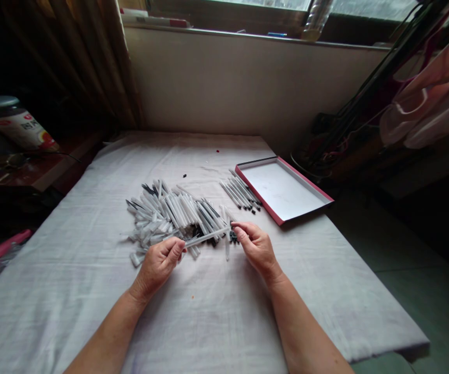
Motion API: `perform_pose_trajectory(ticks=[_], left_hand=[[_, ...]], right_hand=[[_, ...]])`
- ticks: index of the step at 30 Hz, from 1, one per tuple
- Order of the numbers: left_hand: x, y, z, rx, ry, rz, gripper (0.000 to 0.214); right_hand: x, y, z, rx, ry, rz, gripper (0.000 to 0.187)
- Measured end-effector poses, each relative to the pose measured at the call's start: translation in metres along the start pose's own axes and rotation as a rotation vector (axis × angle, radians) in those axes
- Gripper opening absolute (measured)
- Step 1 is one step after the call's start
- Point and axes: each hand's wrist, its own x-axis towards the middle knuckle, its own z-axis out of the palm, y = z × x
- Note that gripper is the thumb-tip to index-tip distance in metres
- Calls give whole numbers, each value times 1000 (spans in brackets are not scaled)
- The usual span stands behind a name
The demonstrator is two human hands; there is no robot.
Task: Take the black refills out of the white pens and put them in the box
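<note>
A translucent white pen barrel (209,237) is held slantwise above the table, its right end slightly higher. My left hand (164,259) is closed around its left end, thumb on top. At the other end my right hand (256,248) is closed in a pinch. A dark bit shows at those fingertips, too small to make out. Behind the barrel lies a heap of pen barrels (181,209), some with dark refills inside. Small black pen pieces (233,237) lie beside my right fingertips. Farther back is a row of pens (240,191) with black ends.
A shallow red-rimmed box lid (262,201) with a white inside lies at the table's right edge, touching or close to the row. A pale cloth (72,270) covers the table. A loose black piece (184,175) lies behind the heap. A lidded jar (22,124) stands left.
</note>
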Motion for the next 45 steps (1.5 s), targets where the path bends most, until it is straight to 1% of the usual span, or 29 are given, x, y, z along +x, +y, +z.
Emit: perform_pose_trajectory(ticks=[2,4,6,8,10,11,12,13,14,16,17,20,23,26,30,32,34,37,39,42,45], left_hand=[[0,1,1,15,-10,17,48],[0,1,1,25,-19,29,47],[0,0,0,30,-23,33,46],[0,-2,-5,33,4,25,44],[1,-5,-12,22,88,-2,42],[2,-7,-16,11,149,-21,41],[3,-10,-20,-3,210,-42,41],[4,-12,-24,-11,269,-60,42],[5,-14,-27,-13,319,-75,42],[6,-17,-31,-13,366,-93,44],[7,-17,-31,-13,365,-94,44],[6,-15,-28,-5,302,-71,43],[5,-10,-22,16,243,-47,43],[4,-7,-18,44,210,-32,43],[3,-8,-17,33,196,-29,41],[2,-8,-15,19,183,-15,40],[2,-7,-12,23,170,7,39],[1,-2,-6,63,141,57,37],[0,1,-3,105,111,101,35],[-1,3,-1,190,106,173,35],[-1,4,-1,295,124,217,38]], right_hand=[[-3,-3,5,124,-36,72,22],[-4,-4,9,205,-43,146,21],[-3,-4,8,256,8,197,19],[2,-2,1,311,143,236,20],[10,0,-10,386,331,278,23],[14,1,-14,423,415,298,24],[17,2,-17,451,475,311,25],[19,2,-18,464,508,315,26],[19,2,-17,461,511,310,26],[17,0,-9,426,448,281,25],[14,-1,-3,401,405,265,25],[4,-3,17,318,284,215,25],[-3,0,30,211,187,124,22],[-5,3,32,74,120,39,17],[-5,-1,27,-74,69,5,19],[-6,-4,24,-53,50,17,20],[-7,-8,21,54,-2,46,25],[-8,-12,20,236,-96,132,38],[-8,-16,21,298,-120,208,44],[-7,-19,22,339,-144,291,43],[-7,-21,23,345,-164,302,36]])
